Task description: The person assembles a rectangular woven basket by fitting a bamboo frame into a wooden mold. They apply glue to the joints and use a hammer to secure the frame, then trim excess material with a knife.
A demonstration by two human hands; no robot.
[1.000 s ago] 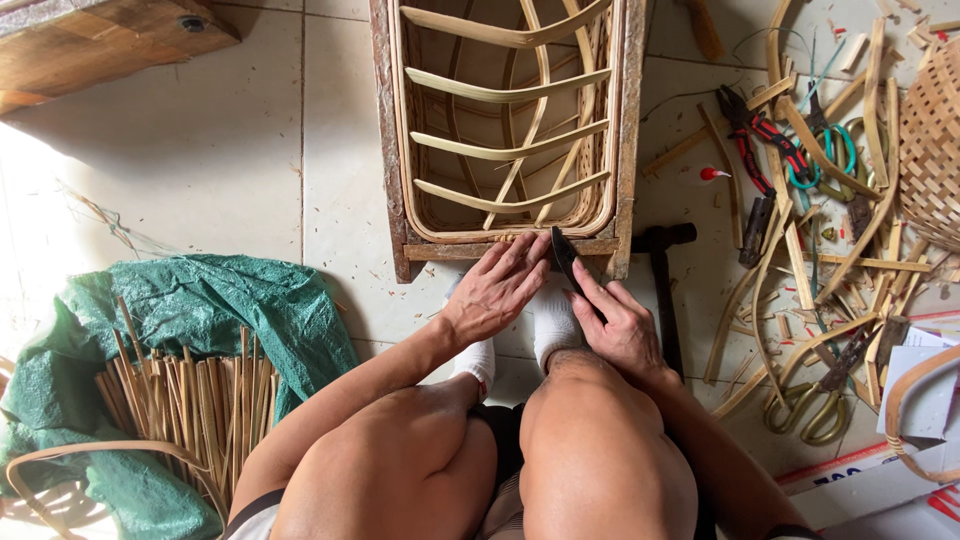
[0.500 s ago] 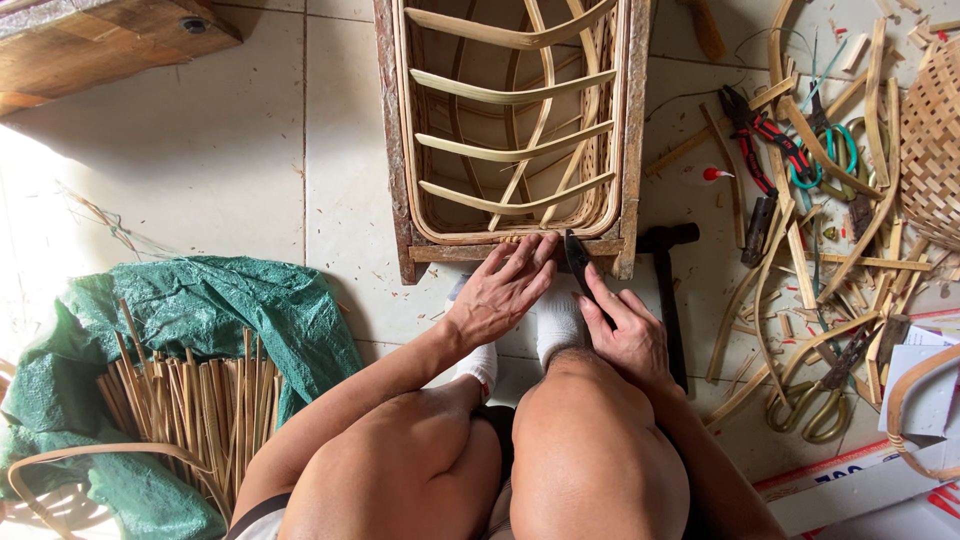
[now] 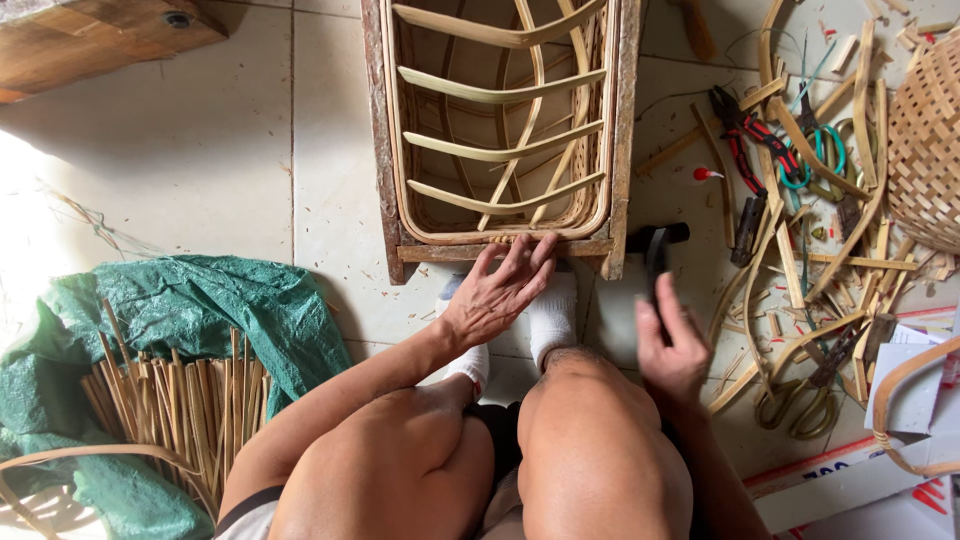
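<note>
The step in hand looks like fixing the woven cane at the near end of the long wooden frame with bent cane ribs (image 3: 500, 130): the left hand (image 3: 497, 292) lies flat and open on that end rail, fingertips touching the cane edge, gripping nothing. Just right of the frame's near corner, the right hand (image 3: 668, 342) curls loosely around the handle of the black-headed hammer (image 3: 656, 243), whose head lies beside that corner. The next move probably calls for lifting it and striking near the resting fingers without hitting them.
</note>
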